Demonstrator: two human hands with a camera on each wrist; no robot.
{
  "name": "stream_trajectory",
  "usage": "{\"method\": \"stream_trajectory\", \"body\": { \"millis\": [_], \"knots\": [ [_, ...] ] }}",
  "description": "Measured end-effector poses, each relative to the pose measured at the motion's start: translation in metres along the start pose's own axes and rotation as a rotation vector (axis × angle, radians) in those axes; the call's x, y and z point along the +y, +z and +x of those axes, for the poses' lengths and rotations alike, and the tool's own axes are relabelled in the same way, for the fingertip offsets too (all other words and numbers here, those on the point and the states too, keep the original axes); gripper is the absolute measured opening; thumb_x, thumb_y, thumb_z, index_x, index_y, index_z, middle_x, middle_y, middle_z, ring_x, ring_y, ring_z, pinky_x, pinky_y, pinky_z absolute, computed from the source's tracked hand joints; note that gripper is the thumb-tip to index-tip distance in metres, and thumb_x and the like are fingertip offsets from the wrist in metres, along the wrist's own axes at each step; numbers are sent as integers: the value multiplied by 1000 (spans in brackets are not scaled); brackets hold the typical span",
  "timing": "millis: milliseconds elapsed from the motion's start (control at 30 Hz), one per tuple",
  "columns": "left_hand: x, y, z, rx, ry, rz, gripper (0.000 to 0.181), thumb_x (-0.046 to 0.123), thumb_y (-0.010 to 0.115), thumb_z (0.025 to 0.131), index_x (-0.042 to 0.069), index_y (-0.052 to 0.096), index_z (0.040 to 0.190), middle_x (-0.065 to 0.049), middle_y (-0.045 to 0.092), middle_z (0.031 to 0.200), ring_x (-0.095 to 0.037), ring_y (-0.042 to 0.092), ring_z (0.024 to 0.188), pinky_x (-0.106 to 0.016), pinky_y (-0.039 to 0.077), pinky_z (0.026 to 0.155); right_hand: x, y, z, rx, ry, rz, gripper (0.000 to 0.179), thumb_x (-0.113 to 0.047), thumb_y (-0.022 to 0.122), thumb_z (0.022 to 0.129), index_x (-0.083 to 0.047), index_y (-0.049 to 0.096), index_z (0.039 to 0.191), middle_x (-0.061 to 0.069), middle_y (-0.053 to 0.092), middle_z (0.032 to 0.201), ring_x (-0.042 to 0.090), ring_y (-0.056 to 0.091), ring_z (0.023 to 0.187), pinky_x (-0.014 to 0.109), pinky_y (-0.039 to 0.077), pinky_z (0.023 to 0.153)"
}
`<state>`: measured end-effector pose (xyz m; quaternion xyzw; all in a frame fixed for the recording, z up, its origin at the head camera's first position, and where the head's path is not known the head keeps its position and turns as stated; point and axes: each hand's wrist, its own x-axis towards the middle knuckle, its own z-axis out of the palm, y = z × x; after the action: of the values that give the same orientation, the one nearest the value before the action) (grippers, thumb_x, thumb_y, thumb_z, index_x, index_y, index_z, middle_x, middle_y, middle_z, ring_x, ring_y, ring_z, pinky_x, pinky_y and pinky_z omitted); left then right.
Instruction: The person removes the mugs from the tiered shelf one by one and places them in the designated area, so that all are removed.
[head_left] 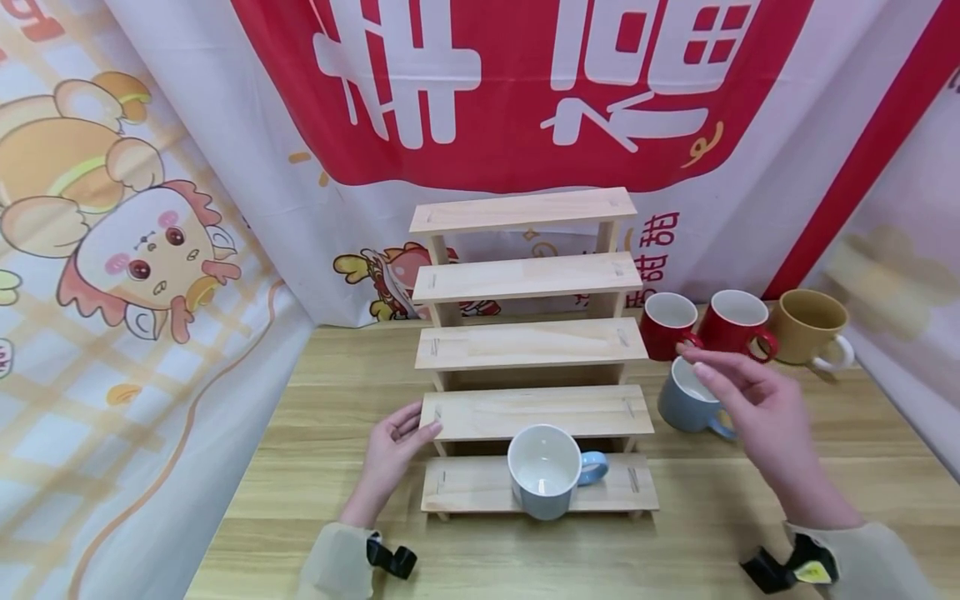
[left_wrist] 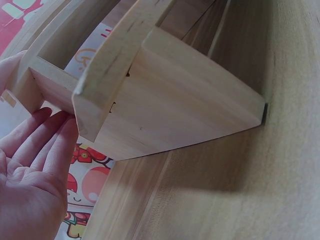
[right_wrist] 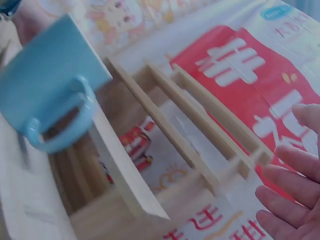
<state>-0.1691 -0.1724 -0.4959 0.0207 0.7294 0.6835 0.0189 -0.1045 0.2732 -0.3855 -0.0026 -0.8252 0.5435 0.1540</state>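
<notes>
A five-step wooden display rack (head_left: 532,343) stands against the cloth backdrop. My left hand (head_left: 393,442) grips the left end of its second step from the bottom, thumb on top; in the left wrist view the fingers (left_wrist: 47,137) lie beneath the board. On the bottom step sits a light blue mug (head_left: 543,471) with a white inside, its handle to the right. My right hand (head_left: 765,408) hovers above a grey-blue mug (head_left: 678,407) right of the rack, holding nothing. In the right wrist view its fingers (right_wrist: 295,182) are loosely extended.
Behind the grey-blue mug stand two red mugs, a left one (head_left: 660,337) and a right one (head_left: 731,321), beside a tan mug (head_left: 806,325) with a white handle. Printed cloth (head_left: 187,400) hangs at the back and sides of the wooden table (head_left: 315,467).
</notes>
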Motion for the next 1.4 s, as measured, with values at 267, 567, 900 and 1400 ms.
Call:
{"method": "stream_trajectory", "body": {
  "millis": [267, 567, 900, 1400],
  "knots": [
    [0, 0, 0, -5, -5, 6, 57, 12, 80, 90, -5, 56, 139, -24, 63, 131, -33, 63, 119, -28, 55, 96, -7, 24, -11, -168, -112, 31, 27, -18, 65, 102, -10, 71, 127, 2, 70, 127, 8, 63, 114, 18, 56, 86],
    [0, -1, 0, -3, -12, 1, 57, 12, 80, 90, -5, 56, 139, -24, 63, 131, -33, 63, 118, -28, 54, 95, -8, 41, -23, -371, -74, 108, 21, -16, 69, 100, -12, 75, 120, 0, 72, 121, 15, 67, 112, 26, 58, 88],
    [-1, -1, -1, -1, -10, -5, 56, 12, 80, 90, -5, 57, 138, -25, 63, 131, -33, 64, 118, -28, 55, 95, 5, 65, -30, -534, -1, 146, 23, -23, 69, 100, -13, 75, 119, 2, 73, 118, 20, 67, 108, 27, 58, 88],
    [0, 0, -1, -4, -7, -3, 57, 11, 80, 90, -5, 56, 139, -25, 62, 132, -34, 63, 119, -27, 54, 96, 33, 90, -36, -519, 136, 128, 29, -30, 71, 98, -8, 76, 116, 5, 72, 118, 19, 66, 106, 25, 56, 88]
  ]
}}
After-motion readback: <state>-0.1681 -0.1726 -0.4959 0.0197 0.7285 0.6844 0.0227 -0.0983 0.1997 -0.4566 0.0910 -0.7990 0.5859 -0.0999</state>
